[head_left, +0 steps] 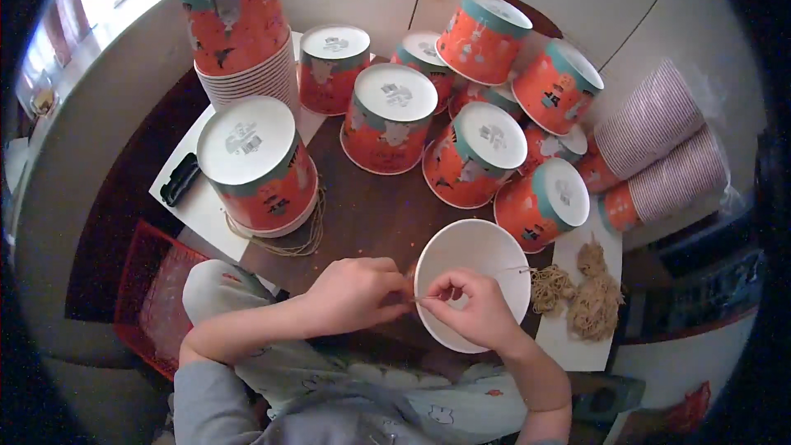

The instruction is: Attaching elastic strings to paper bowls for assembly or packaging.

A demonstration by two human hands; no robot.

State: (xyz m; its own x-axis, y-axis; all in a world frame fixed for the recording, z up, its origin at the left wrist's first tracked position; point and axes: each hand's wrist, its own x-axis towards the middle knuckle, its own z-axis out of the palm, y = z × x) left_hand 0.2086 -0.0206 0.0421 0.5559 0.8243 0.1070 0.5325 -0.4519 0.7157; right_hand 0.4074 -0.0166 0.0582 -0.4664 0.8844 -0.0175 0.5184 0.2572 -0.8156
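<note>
A paper bucket (471, 249) with a white inside lies before me, its mouth tilted up toward me. My right hand (484, 313) reaches across the mouth; thumb and forefinger pinch a thin end of twine at the left rim. My left hand (354, 292) is closed beside that same rim, against the bucket's outside. Whatever its fingertips hold is hidden. From the bucket's right rim a strand of twine runs to a tan twine bundle (550, 288). A larger tangled heap of twine (595, 305) lies just right of it.
Several upturned orange buckets (387, 128) with teal bands crowd the brown table (362, 206). At the back left rises a tall nested stack (239, 33). Bagged stacks (651, 119) lean at right. A black object (180, 180) and a red basket (148, 297) are at left.
</note>
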